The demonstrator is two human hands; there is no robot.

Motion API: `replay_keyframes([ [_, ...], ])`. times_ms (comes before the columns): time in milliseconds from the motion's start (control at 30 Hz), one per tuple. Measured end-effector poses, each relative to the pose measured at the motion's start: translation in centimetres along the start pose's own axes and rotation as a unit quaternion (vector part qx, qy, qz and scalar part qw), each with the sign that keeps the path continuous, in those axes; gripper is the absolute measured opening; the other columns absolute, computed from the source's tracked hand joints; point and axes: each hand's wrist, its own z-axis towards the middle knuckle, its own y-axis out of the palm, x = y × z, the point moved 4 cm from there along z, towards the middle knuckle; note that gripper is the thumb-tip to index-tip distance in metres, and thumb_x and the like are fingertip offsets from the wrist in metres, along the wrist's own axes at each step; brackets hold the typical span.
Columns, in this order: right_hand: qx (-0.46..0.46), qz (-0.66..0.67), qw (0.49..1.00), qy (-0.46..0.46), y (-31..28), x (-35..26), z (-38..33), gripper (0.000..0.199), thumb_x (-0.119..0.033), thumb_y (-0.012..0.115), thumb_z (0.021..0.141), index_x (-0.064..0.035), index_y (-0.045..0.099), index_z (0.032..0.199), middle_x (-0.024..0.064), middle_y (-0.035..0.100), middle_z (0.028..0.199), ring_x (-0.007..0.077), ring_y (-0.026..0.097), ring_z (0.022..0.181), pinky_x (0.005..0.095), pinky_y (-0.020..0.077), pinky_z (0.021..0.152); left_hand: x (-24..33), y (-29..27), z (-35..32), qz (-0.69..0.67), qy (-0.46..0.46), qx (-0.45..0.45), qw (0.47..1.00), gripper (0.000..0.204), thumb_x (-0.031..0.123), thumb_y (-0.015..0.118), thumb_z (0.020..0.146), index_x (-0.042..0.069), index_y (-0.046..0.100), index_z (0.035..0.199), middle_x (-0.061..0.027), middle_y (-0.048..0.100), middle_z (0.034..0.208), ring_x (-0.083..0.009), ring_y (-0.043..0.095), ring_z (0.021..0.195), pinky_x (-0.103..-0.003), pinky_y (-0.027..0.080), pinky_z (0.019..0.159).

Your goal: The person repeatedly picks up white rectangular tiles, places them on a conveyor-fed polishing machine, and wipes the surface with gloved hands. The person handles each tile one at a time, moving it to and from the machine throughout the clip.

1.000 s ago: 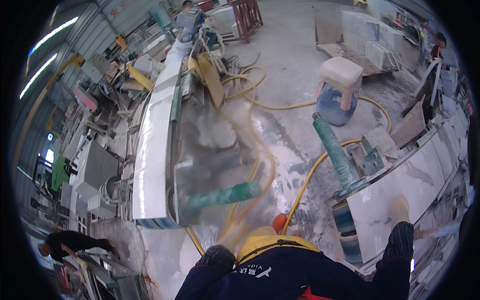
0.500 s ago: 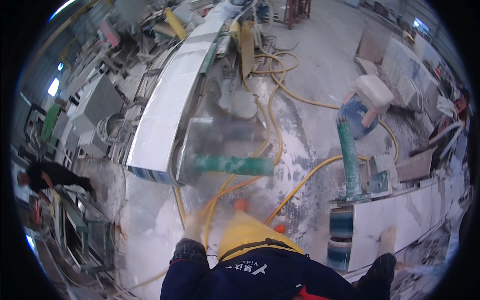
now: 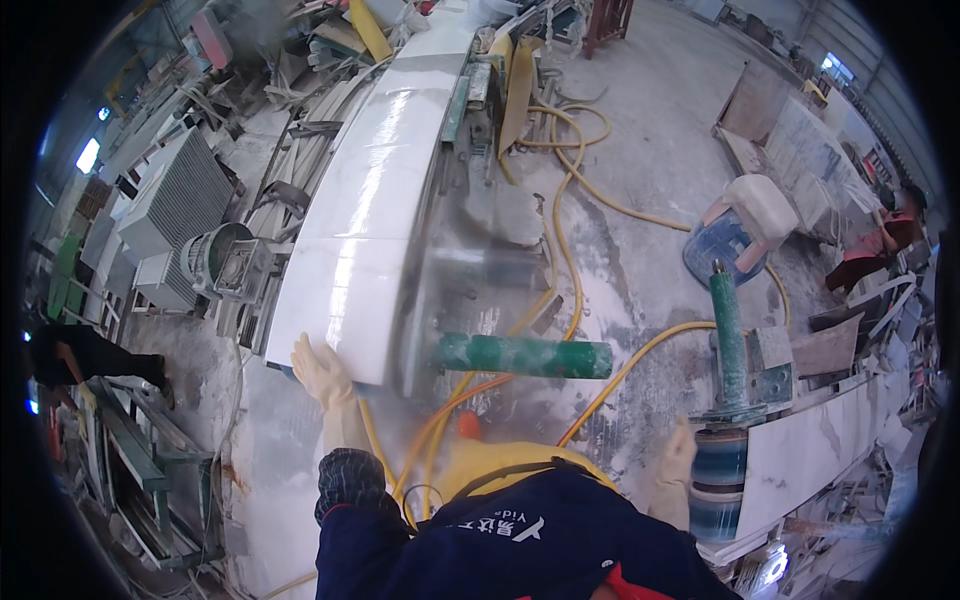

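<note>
My left hand (image 3: pixel 322 372), in a cream rubber glove, is at the near end of a long white marble slab (image 3: pixel 350 280). Its fingers are stretched out against the slab's corner, closed around nothing. My right hand (image 3: pixel 675 465), gloved alike and a little blurred, is raised beside stacked blue-and-black rollers (image 3: pixel 719 480). Its fingers point upward and look extended, with nothing visible in them. Just right of the rollers lies another white veined slab (image 3: pixel 815 430). Between my hands a green cylinder (image 3: pixel 525 356) juts sideways from the long slab's machine.
Yellow hoses (image 3: pixel 574 250) snake across the wet, dusty floor. A blue stool with a pale block (image 3: pixel 742 225) stands ahead to the right, behind an upright green post (image 3: pixel 724 330). Co-workers are at far left (image 3: pixel 95 360) and far right (image 3: pixel 885 245).
My left hand has risen from beside the yellow apron to the long slab's near end. My right hand has left the right-hand slab and moved left past the rollers. The view has shifted.
</note>
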Motion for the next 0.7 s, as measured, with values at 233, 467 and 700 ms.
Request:
replay_keyframes([
  [233, -0.168, 0.07, 0.96, 0.215, 8.4, -3.2, -5.0, 0.04, -0.03, 0.051, 0.109, 0.0047, 0.068, 0.117, 0.0086, 0.074, 0.105, 0.0186, 0.065, 0.102, 0.0354, 0.0514, 0.092, 0.1, 1.9, 2.5, 0.037, 0.068, -0.096, 0.992, 0.048, 0.024, 0.055, 0.099, 0.005, 0.056, 0.144, -0.0259, 0.05, 0.151, -0.0489, 0.038, 0.144, -0.058, 0.017, 0.124],
  [467, -0.235, 0.06, 0.952, 0.184, 12.1, -20.0, -2.1, 0.038, -0.028, 0.053, 0.107, 0.0042, 0.068, 0.121, 0.0092, 0.072, 0.114, 0.0191, 0.066, 0.107, 0.0334, 0.0498, 0.098, 0.0, 1.3, 1.5, 0.007, 0.065, -0.058, 0.996, 0.045, 0.02, 0.06, 0.095, 0.005, 0.061, 0.137, -0.0235, 0.057, 0.145, -0.0481, 0.044, 0.14, -0.06, 0.022, 0.121],
  [700, -0.462, 0.099, 0.881, 0.017, 27.7, -29.3, 3.9, 0.04, -0.02, 0.055, 0.108, 0.0046, 0.058, 0.139, 0.0136, 0.066, 0.135, 0.0219, 0.062, 0.125, 0.0336, 0.0482, 0.106, -0.6, 1.4, 0.8, -0.028, 0.064, -0.017, 0.997, 0.042, 0.012, 0.062, 0.093, 0.005, 0.063, 0.134, -0.0201, 0.062, 0.141, -0.0457, 0.049, 0.137, -0.061, 0.028, 0.118],
])
